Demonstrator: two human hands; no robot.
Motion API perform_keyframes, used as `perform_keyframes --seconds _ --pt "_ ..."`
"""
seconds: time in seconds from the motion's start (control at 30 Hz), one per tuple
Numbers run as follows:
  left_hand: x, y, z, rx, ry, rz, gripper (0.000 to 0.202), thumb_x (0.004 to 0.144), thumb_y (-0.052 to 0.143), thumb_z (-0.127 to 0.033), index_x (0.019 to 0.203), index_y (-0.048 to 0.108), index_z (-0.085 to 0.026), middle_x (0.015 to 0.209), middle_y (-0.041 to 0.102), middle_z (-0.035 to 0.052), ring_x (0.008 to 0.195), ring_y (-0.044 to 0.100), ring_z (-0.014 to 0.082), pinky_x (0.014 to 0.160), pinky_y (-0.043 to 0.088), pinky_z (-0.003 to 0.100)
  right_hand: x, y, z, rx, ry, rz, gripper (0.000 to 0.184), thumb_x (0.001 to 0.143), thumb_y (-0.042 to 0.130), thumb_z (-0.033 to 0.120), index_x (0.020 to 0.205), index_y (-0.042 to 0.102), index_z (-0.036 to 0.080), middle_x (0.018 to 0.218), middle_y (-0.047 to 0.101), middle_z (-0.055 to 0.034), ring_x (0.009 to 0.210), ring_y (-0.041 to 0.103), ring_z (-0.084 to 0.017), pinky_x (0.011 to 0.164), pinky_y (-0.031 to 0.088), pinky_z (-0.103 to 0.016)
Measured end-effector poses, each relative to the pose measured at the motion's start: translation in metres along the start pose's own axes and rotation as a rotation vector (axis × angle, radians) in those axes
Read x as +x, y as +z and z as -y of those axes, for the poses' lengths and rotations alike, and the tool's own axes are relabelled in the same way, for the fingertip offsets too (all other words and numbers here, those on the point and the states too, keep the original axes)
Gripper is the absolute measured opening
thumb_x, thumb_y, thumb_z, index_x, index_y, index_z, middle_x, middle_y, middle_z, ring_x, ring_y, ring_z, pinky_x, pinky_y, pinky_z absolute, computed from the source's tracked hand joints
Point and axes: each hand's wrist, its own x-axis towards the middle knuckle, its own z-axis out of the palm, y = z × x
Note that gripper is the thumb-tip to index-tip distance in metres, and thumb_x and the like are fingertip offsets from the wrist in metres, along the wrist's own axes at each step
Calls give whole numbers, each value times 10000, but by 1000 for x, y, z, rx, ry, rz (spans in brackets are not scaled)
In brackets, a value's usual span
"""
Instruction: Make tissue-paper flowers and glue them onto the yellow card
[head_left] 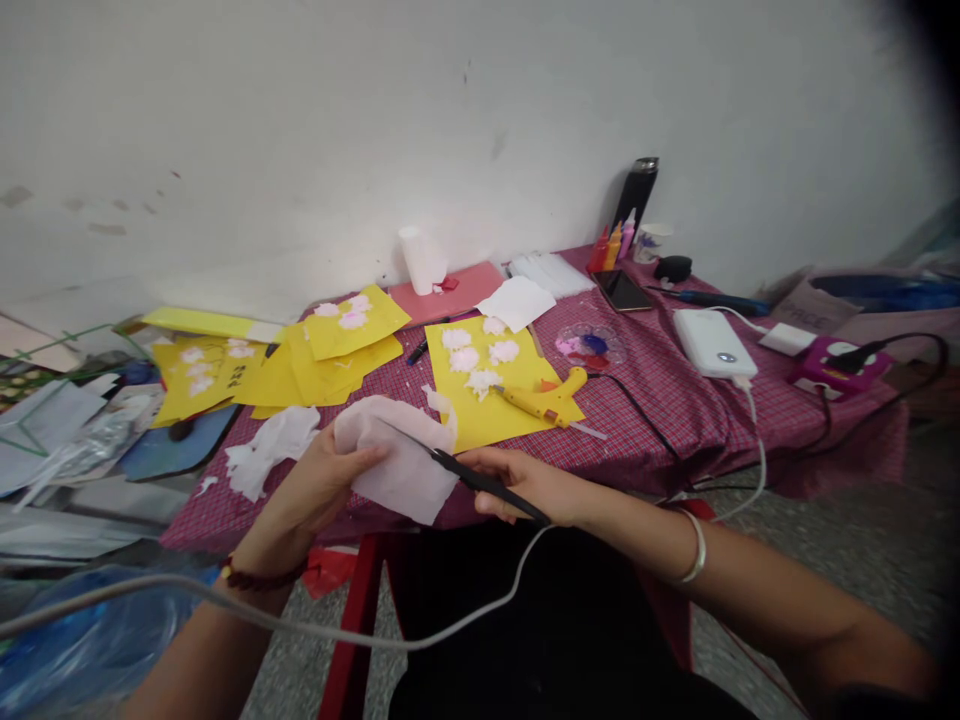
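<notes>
My left hand [326,480] is closed on a sheet of thin white paper [416,485], pinching its left side in front of the table edge. My right hand [532,485] grips black-handled scissors [491,487], whose blades lie across the paper and point up and left. A curled strip at the paper's top edge partly hides the blade tips. Just beyond, a yellow sheet [480,410] bears several pale pink-white paper flowers [463,358], and a yellow hot glue gun [547,400] rests on its right part. A crumpled white paper piece [274,445] lies left of my left hand.
More yellow sheets with flowers [352,320] overlap at the left. Behind are a white cup [422,260], a pink sheet [469,290] and paint bottles [611,245]. A phone [624,290], power bank [712,343] and purple socket block [840,365] stand right. A white cable [360,637] crosses before me.
</notes>
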Motion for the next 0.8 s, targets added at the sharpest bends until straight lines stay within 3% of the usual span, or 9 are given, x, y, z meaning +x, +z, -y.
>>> perform_keyframes --seconds 0.1,0.23,0.33,0.5,0.8 --pt "5 -9 -1 3 2 -32 475 490 917 -273 912 747 -138 844 767 66 698 686 168 629 567 236 0 1 -3 17 -37 -24 607 771 747 449 1269 533 175 765 496 55 551 431 -39 498 330 -190" --pt "9 -17 -5 11 6 -24 426 504 911 -300 873 768 -143 808 765 55 675 669 143 632 545 210 -1 5 -2 21 -93 -55 544 739 783 368 1202 572 174 938 587 0 773 516 -95 653 385 -223" --pt "8 -15 -9 60 -5 -24 400 491 915 -291 838 777 -148 776 761 55 687 669 158 641 539 219 -3 7 -1 5 -68 -74 538 732 789 346 1196 573 179 914 582 11 756 504 -97 667 386 -233" --pt "4 -11 -14 119 -12 -7 356 479 914 -320 763 776 -155 716 745 53 653 650 156 631 531 228 -7 4 0 -6 -63 -33 592 741 780 426 1213 537 165 881 538 13 724 470 -92 646 379 -237" --pt "4 -9 -9 200 -177 89 306 545 873 -390 693 760 -147 639 723 58 527 616 148 529 497 231 -7 0 6 -63 -104 111 582 839 650 546 1226 486 143 1057 529 -61 855 488 -111 724 435 -248"
